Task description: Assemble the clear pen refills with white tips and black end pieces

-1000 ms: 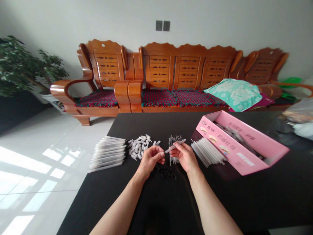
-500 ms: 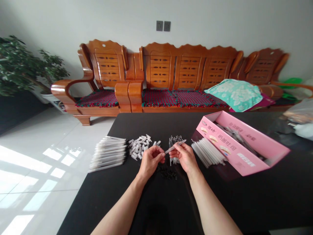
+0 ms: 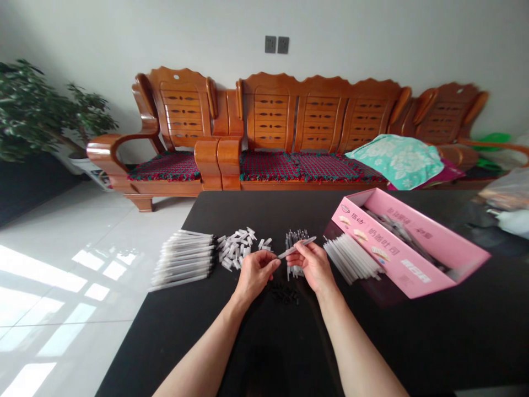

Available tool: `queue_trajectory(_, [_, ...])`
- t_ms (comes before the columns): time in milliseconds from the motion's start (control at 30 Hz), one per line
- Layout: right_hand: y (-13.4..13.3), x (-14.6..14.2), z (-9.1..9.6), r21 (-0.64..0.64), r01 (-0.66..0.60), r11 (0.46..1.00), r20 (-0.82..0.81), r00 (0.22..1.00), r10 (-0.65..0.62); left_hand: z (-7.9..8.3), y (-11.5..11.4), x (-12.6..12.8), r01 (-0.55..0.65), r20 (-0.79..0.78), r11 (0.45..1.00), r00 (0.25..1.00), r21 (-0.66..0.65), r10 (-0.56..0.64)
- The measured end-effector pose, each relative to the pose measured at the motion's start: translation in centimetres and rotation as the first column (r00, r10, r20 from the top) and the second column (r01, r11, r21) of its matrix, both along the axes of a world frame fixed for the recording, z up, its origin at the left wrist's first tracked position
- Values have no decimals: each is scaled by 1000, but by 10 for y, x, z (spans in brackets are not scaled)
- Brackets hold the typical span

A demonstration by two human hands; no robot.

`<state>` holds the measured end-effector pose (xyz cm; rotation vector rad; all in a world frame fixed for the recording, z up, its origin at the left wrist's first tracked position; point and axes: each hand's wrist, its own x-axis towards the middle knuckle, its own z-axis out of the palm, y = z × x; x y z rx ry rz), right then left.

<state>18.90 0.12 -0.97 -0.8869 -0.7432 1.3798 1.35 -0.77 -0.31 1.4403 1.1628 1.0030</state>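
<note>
My right hand (image 3: 313, 263) is closed on a slim translucent pen (image 3: 306, 241), which slants up to the right between my hands. At its lower left end, the fingertips of my left hand (image 3: 255, 274) are pinched together; whether a small part is also between them is hidden. Beneath my right hand lie pen refills (image 3: 291, 238) with dark tips. Small black plugs (image 3: 286, 294) are scattered nearer to me. White pen caps (image 3: 235, 248) form a loose pile left of my hands. To the right lies a row of white pen barrels (image 3: 351, 258).
A row of capped-looking pens (image 3: 184, 259) lies at the left edge of the black table (image 3: 264, 342). An open pink box (image 3: 392, 259) holding dark contents stands at the right. A plastic bag (image 3: 510, 204) sits at the far right. Behind is a wooden sofa (image 3: 270, 118).
Both hands stay almost in place around the pen. The left fingers have shifted very slightly at its lower end.
</note>
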Motion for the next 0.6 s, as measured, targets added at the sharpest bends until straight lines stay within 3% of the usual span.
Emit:
queue_trajectory(133, [0, 0, 0, -3, 2, 1000, -1, 1000, -2, -1, 0, -1, -26, 59, 1000, 998, -6, 26])
queue_trajectory(300, [0, 0, 0, -1, -1, 1000, 6, 1000, 1, -2, 1, -2, 38, -34, 999, 999, 23, -37])
queue_trajectory(500, [-1, -1, 2, -1, -3, 1000, 6, 1000, 3, -2, 1, -1, -50, 74, 999, 996, 5, 50])
queue_trajectory(600, [-1, 0, 1, 1, -1, 1000, 7, 1000, 1, -3, 1, -3, -15, 34, 1000, 999, 10, 15])
